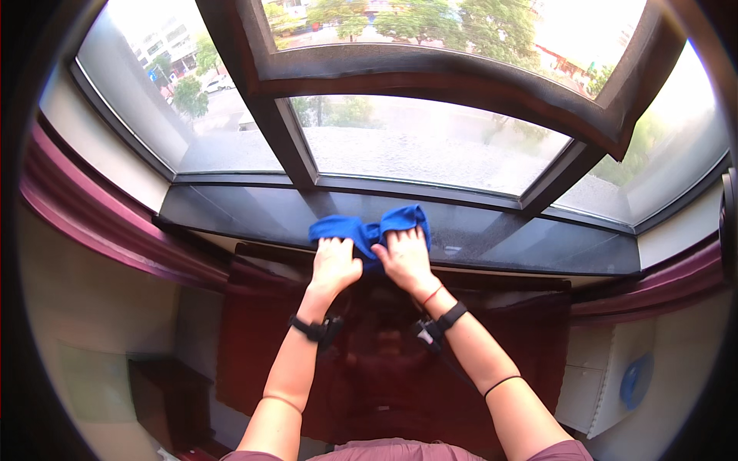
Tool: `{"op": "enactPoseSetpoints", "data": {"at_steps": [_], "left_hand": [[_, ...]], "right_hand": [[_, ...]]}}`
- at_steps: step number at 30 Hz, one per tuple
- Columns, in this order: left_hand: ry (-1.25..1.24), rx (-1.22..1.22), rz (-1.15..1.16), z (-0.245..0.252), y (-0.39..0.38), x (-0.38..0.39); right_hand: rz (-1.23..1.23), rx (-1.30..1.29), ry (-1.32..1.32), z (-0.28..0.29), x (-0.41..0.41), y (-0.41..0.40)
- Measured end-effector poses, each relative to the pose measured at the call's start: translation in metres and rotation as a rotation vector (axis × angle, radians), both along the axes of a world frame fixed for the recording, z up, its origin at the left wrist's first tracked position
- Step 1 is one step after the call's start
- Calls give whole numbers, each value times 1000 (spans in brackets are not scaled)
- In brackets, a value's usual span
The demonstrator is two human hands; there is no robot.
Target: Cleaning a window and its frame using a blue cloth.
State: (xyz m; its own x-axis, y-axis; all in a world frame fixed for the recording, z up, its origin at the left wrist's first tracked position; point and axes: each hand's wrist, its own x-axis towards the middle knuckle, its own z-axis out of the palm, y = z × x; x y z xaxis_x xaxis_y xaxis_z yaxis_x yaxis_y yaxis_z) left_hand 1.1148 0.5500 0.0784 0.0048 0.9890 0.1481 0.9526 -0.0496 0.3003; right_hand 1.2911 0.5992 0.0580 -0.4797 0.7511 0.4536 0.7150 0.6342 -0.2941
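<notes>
A blue cloth (372, 230) lies bunched across the near part of the dark, glossy window sill (253, 210), its two ends spread and its middle gathered. My left hand (334, 266) has its fingers at the left end, with the fingertips hidden in the fabric. On the right end, the fingers of my right hand (405, 259) are tucked under a fold, and the thumb touches the gathered middle. Both hands grip the cloth. Each wrist wears a black strap with a small device.
Above the sill stands a window with dark frames (415, 193); one sash (438, 86) tilts inward overhead. A dark red glossy table (490, 357) is below. Purple curtains (132, 242) hang at both sides. At right is a white cabinet (585, 374) with a blue object (636, 381).
</notes>
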Motion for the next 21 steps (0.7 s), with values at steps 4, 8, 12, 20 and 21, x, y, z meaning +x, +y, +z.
{"op": "enactPoseSetpoints", "data": {"at_steps": [4,8,12,20,21], "left_hand": [[172,302,-35,-38,-38,-35],[378,224,113,-61,-7,-82],[228,-61,409,-21,56,-71],[297,163,485,-38,78,-79],[290,146,468,-39,77,-70]], "right_hand": [[24,9,63,15,-20,-52],[15,-40,71,18,-47,-43],[-12,-14,52,-9,-73,-1],[-12,2,111,-8,-73,27],[-13,37,107,-8,-66,30]]}}
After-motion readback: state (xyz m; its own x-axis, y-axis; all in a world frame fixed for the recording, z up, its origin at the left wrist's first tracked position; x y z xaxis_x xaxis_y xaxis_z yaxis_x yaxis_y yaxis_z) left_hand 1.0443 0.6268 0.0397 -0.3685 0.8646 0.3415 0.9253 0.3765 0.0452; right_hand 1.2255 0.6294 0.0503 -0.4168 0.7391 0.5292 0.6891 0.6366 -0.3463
